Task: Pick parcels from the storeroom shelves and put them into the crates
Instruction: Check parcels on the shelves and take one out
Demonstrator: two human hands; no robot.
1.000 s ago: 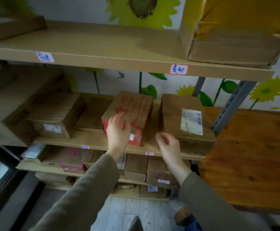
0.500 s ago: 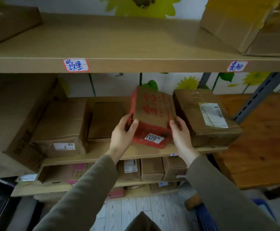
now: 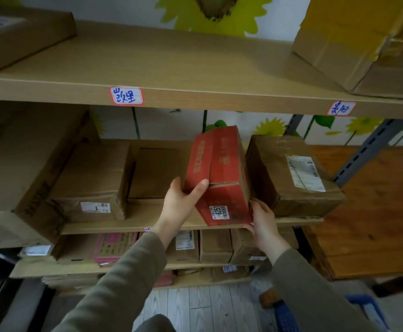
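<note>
A red cardboard parcel (image 3: 219,173) with a white "6251" sticker is tilted up off the middle shelf (image 3: 133,225), its front end low. My left hand (image 3: 181,200) grips its left side, thumb across the top edge. My right hand (image 3: 264,220) holds its lower right corner from beneath. Just right of it, a brown parcel (image 3: 289,176) with a white shipping label lies on the same shelf. A blue crate (image 3: 363,310) shows only partly at the bottom right, behind my right sleeve.
Brown boxes (image 3: 92,178) fill the left of the middle shelf, with more parcels on the lower shelves (image 3: 214,245). The top shelf (image 3: 195,97) carries a big yellow-taped box (image 3: 363,44). A wooden table (image 3: 375,212) stands on the right, and grey plank floor lies below.
Both hands reached the red parcel, closed on its sides, and have tipped and lifted it off the shelf, turning its red side face toward me.
</note>
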